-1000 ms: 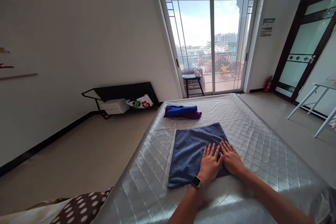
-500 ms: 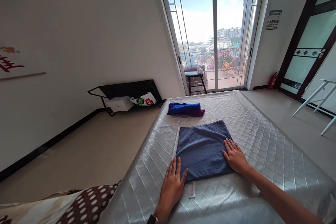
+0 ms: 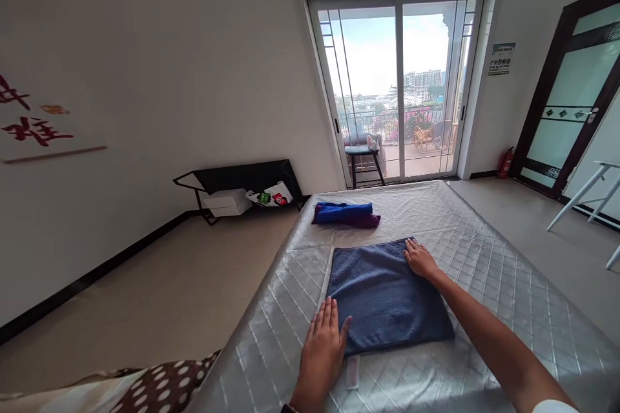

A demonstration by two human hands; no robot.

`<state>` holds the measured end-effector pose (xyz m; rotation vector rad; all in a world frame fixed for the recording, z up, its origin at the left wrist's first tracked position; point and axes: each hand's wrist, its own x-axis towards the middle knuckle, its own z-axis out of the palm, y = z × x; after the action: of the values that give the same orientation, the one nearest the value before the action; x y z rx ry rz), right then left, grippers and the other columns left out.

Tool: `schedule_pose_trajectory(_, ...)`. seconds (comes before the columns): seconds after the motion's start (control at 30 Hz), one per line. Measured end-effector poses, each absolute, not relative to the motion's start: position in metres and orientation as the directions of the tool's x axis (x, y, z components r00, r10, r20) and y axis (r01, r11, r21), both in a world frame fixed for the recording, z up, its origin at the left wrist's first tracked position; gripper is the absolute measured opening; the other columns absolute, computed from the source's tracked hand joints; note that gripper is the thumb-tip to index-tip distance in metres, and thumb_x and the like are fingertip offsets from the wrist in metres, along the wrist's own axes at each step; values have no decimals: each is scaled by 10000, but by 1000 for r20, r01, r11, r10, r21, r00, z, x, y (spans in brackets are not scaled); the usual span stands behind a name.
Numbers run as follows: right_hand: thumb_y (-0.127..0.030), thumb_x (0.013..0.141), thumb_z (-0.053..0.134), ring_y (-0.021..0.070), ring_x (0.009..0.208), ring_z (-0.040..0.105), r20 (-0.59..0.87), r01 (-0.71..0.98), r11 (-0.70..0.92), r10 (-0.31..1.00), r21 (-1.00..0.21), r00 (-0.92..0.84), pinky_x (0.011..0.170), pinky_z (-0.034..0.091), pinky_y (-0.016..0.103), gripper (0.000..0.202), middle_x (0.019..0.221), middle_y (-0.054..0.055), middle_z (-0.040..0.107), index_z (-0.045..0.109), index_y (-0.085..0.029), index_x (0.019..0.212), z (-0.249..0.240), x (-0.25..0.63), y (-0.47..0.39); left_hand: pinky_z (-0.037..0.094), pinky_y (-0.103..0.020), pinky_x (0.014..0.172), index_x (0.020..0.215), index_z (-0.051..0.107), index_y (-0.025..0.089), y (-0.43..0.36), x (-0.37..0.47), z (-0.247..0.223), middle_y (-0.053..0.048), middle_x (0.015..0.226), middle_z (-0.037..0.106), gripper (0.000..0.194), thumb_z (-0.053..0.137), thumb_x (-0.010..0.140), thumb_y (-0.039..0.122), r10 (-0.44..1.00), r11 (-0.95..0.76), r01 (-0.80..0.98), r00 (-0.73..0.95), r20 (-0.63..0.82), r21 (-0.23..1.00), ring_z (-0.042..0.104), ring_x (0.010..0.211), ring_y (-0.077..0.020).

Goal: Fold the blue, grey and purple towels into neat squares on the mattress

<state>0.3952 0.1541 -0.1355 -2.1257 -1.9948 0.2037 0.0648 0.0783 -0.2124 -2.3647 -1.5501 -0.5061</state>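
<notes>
A blue-grey cloth [image 3: 382, 297] lies spread on the silver quilted mattress [image 3: 276, 329]. My left hand [image 3: 323, 342] rests flat at the cloth's near left corner, partly on the mattress, thumb spread. At the cloth's far right corner, my right hand [image 3: 419, 258] lies with its fingers stretched over the edge. Neither hand holds anything. Beyond the cloth sits a folded bundle of blue and purple cloth [image 3: 345, 214]. A small white label [image 3: 353, 372] shows beside my left hand.
Left of the mattress, a black rack [image 3: 242, 175] holds white boxes [image 3: 225, 202] and a printed bag [image 3: 274, 195]. Brown dotted fabric [image 3: 162, 387] lies at the lower left. Sliding glass doors stand ahead; a white stool [image 3: 581, 197] is at the right.
My right hand has moved from the cloth's right side up to its far right corner. The cloth's near right corner now reaches further right. The view has tilted upward a little.
</notes>
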Motion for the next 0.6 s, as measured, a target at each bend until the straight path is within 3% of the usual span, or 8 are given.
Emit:
schedule_pose_trajectory(0.13,-292,1021,272,222,1491,252,66,965,-77,993,-252,96,1191,225,395,555,1577,166,357,371,-57,1513,-151,397,159,425,-481,1126,1468,459,162,103,129,-180,-131,1493,505,560,283,1029,462,750,-530,848,464,471,8,445,1395,-281)
schedule_pose_trajectory(0.3,-268,1009,245,217,1491,253,91,967,-59,992,-249,84,1188,232,406,560,1578,157,351,366,-68,1518,-159,399,159,345,-469,1180,1427,508,162,148,234,-156,-133,1523,465,497,300,1038,389,725,-658,747,593,351,96,375,1440,-256)
schedule_pose_trajectory(0.43,-231,992,257,211,1489,258,100,969,-48,992,-242,74,1186,235,402,561,1571,156,360,368,-80,1521,-160,400,161,354,-483,1165,1422,516,167,176,272,-162,-148,1496,497,476,326,1034,368,768,-624,770,572,287,135,411,1418,-267)
schedule_pose_trajectory(0.6,-275,1006,239,206,1490,257,96,969,-74,990,-236,99,1194,216,379,575,1581,146,342,351,-46,1522,-161,399,162,357,-484,1150,1423,515,223,199,233,-172,-121,1507,487,475,398,1018,444,847,-519,841,483,223,151,430,1395,-297)
